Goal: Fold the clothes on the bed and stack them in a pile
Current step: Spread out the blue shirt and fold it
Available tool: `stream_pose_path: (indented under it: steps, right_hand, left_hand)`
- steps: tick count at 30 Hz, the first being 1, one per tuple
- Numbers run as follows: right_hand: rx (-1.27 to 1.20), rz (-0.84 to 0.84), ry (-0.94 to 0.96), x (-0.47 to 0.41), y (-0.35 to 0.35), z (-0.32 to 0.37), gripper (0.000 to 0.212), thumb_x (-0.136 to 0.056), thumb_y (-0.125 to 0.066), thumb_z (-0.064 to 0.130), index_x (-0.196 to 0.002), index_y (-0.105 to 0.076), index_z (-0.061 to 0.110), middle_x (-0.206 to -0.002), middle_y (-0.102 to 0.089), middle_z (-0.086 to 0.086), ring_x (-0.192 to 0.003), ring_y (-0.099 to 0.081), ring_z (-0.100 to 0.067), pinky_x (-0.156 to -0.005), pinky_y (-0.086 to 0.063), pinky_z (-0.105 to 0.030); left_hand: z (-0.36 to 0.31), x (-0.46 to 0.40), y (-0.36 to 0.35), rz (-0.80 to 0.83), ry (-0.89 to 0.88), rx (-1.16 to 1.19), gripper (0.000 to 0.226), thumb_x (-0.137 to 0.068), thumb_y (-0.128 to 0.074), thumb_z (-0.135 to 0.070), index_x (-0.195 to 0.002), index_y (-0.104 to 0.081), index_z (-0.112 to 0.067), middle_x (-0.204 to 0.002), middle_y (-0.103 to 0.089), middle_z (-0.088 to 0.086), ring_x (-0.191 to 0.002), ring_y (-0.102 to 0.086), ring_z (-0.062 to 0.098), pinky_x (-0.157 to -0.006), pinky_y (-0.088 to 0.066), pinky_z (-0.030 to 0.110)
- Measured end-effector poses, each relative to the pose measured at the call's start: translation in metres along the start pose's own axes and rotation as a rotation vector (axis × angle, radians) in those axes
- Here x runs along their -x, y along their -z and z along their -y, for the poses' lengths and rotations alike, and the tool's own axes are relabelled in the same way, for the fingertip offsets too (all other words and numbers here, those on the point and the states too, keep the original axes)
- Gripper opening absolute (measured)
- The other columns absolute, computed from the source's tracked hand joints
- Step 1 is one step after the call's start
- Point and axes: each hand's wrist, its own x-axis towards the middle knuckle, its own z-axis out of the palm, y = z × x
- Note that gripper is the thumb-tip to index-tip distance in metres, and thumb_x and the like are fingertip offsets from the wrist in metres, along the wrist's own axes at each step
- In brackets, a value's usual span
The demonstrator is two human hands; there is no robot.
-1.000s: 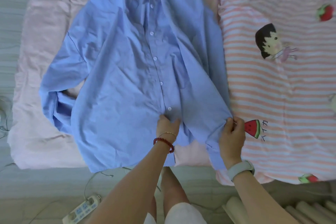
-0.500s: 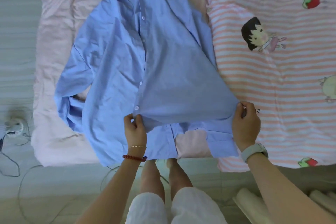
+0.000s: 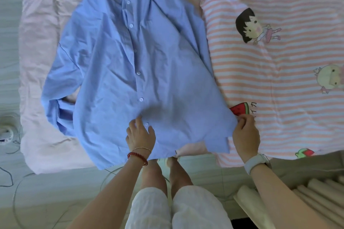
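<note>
While you work from the head view, read it this way:
Shirt: your blue shirt (image 3: 141,65) lies face up, buttoned and spread on the pink sheet (image 3: 41,24), its hem just under your fingertips and its collar far beyond them.
Handling: likely light, limp cotton that creases and slides easily; take it at hem corners or side seams, not mid-panel.
Left hand: your left hand (image 3: 140,135) rests on the placket near the lowest button, fingers loosely spread, gripping nothing.
Right hand: your right hand (image 3: 245,132) pinches the shirt's right hem corner between thumb and curled fingers, beside the striped quilt (image 3: 279,80).
Pose: both forearms reach forward and down, wrists low over the bed edge.
</note>
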Motion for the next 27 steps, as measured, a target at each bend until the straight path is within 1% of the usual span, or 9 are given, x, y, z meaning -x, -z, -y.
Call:
stream_pose_path:
  steps: [2, 5, 8, 10, 13, 15, 18, 23, 27]
  right_hand:
    - [0.055, 0.11, -0.044, 0.007, -0.003, -0.002, 0.019, -0.095, -0.044, 0.018, -0.107, -0.056, 0.01, -0.091, -0.064, -0.014, -0.075, -0.053, -0.029, -0.062, -0.037, -0.032]
    - [0.115, 0.226, -0.069, 0.015, -0.009, 0.002, 0.022, -0.09, -0.054, 0.029, -0.107, -0.058, 0.014, -0.095, -0.065, -0.006, -0.089, -0.057, -0.029, -0.074, -0.047, -0.036]
    - [0.228, 0.252, -0.051, 0.021, -0.016, 0.005, 0.022, -0.09, -0.053, 0.029, -0.104, -0.059, 0.013, -0.094, -0.063, -0.008, -0.09, -0.056, -0.032, -0.079, -0.044, -0.036]
    - [0.241, 0.21, -0.076, 0.022, -0.018, 0.005, 0.02, -0.093, -0.049, 0.023, -0.099, -0.06, 0.007, -0.092, -0.062, -0.013, -0.089, -0.054, -0.033, -0.076, -0.039, -0.035]
    - [-0.049, 0.118, -0.112, 0.019, -0.008, 0.006, 0.016, -0.094, -0.05, 0.015, -0.099, -0.06, 0.005, -0.081, -0.061, -0.008, -0.076, -0.052, -0.028, -0.069, -0.039, -0.033]
    - [-0.252, 0.061, -0.113, 0.015, 0.007, 0.009, 0.01, -0.095, -0.05, 0.014, -0.094, -0.059, 0.009, -0.074, -0.057, 0.002, -0.068, -0.052, -0.021, -0.064, -0.039, -0.031]
    - [-0.268, -0.036, -0.075, -0.001, 0.035, 0.008, 0.013, -0.093, -0.054, 0.018, -0.08, -0.054, 0.016, -0.069, -0.053, 0.006, -0.064, -0.048, -0.015, -0.062, -0.035, -0.028]
    - [-0.082, -0.069, 0.06, -0.044, 0.097, 0.002, 0.012, -0.089, -0.059, 0.029, -0.079, -0.059, 0.022, -0.078, -0.051, 0.007, -0.064, -0.048, -0.008, -0.062, -0.033, -0.027]
    - [0.278, 0.03, 0.243, -0.098, 0.147, -0.012, 0.022, -0.091, -0.056, 0.031, -0.093, -0.064, 0.011, -0.093, -0.051, -0.003, -0.065, -0.053, -0.03, -0.057, -0.034, -0.029]
  left_hand:
    - [-0.01, -0.003, 0.003, 0.014, -0.162, -0.09, 0.054, -0.091, -0.05, -0.025, -0.141, -0.033, -0.014, -0.141, -0.034, 0.011, -0.126, -0.036, 0.032, -0.097, -0.035, 0.046]
    - [-0.028, -0.012, 0.006, 0.058, -0.277, -0.159, 0.055, -0.092, -0.048, -0.029, -0.143, -0.03, -0.018, -0.147, -0.03, 0.008, -0.131, -0.032, 0.029, -0.103, -0.031, 0.044]
    - [-0.048, -0.021, 0.007, 0.109, -0.385, -0.17, 0.054, -0.093, -0.047, -0.03, -0.143, -0.029, -0.019, -0.149, -0.027, 0.007, -0.134, -0.028, 0.027, -0.105, -0.029, 0.044]
    - [-0.061, -0.027, 0.008, 0.139, -0.468, -0.18, 0.053, -0.094, -0.047, -0.029, -0.143, -0.029, -0.019, -0.149, -0.027, 0.007, -0.135, -0.027, 0.027, -0.105, -0.03, 0.044]
    - [-0.084, -0.03, 0.011, 0.166, -0.571, -0.133, 0.052, -0.093, -0.049, -0.027, -0.141, -0.034, -0.018, -0.147, -0.03, 0.008, -0.133, -0.03, 0.028, -0.104, -0.033, 0.045]
    - [-0.103, -0.031, 0.014, 0.187, -0.655, -0.128, 0.051, -0.092, -0.051, -0.026, -0.14, -0.036, -0.018, -0.146, -0.031, 0.009, -0.132, -0.031, 0.029, -0.103, -0.035, 0.045]
    - [-0.138, -0.032, 0.017, 0.215, -0.773, -0.162, 0.05, -0.092, -0.051, -0.027, -0.139, -0.037, -0.018, -0.147, -0.031, 0.007, -0.132, -0.031, 0.028, -0.1, -0.039, 0.043]
    - [-0.21, -0.028, 0.012, 0.267, -0.94, -0.234, 0.047, -0.094, -0.048, -0.026, -0.14, -0.038, -0.019, -0.147, -0.031, 0.007, -0.134, -0.027, 0.026, -0.102, -0.037, 0.043]
    - [-0.265, -0.028, 0.001, 0.24, -1.069, -0.409, 0.052, -0.095, -0.046, -0.029, -0.144, -0.03, -0.025, -0.151, -0.024, 0.003, -0.138, -0.019, 0.025, -0.105, -0.032, 0.044]
